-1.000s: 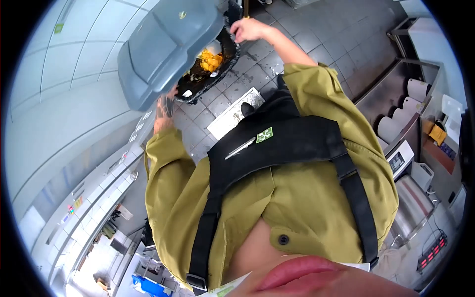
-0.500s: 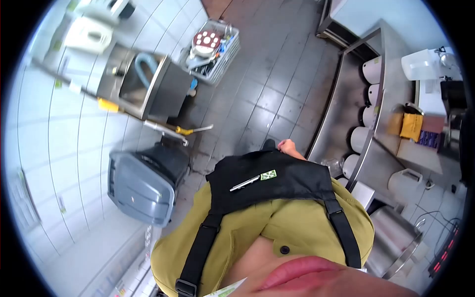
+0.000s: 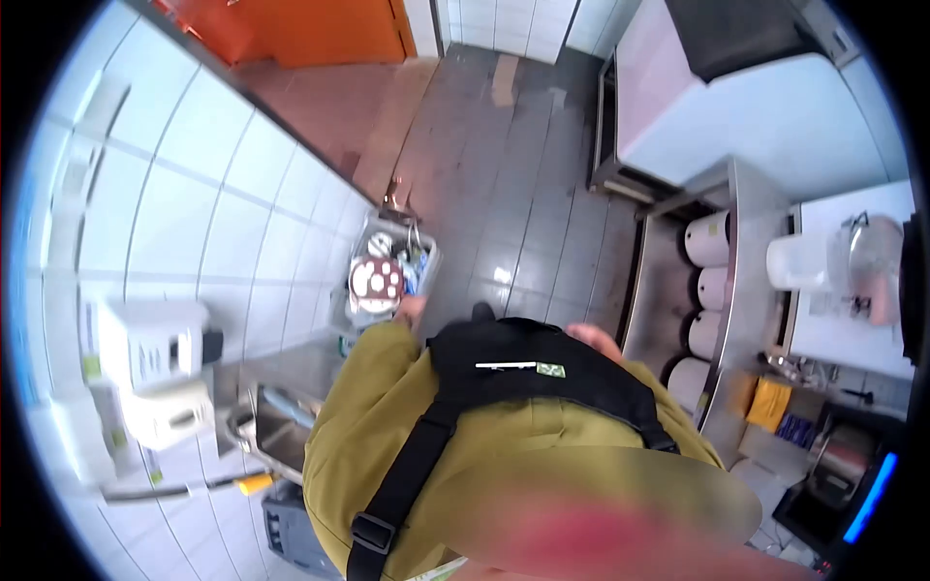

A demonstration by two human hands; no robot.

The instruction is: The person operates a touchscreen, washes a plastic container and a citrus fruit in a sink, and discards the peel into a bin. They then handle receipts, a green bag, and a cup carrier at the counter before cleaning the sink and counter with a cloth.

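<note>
My left hand (image 3: 412, 312) hangs low beside the grey plastic crate (image 3: 433, 254), overlapping its near edge in this view. Its fingers are small and smeared. A brown-and-white round thing with pale spots (image 3: 376, 281) lies on top of the crate's mixed contents. On the other side of my body, my right hand (image 3: 596, 341) shows just past the edge of my black apron (image 3: 542, 387). That hand is blurred and partly covered by the apron. The steel counter (image 3: 659, 276) with white round containers (image 3: 709, 239) on its lower level is nearest to it.
Dark floor tiles (image 3: 513, 213) run ahead between the tiled wall (image 3: 242, 184) and the counter. An orange door (image 3: 329, 34) stands at the far left. A steel sink (image 3: 281, 436) and a grey bin (image 3: 291, 528) are at my left. A white cabinet (image 3: 668, 107) stands ahead right.
My body has moved forward along the floor, leaving the sink and bin further back. The orange door has come into view. My left hand now shows near the crate.
</note>
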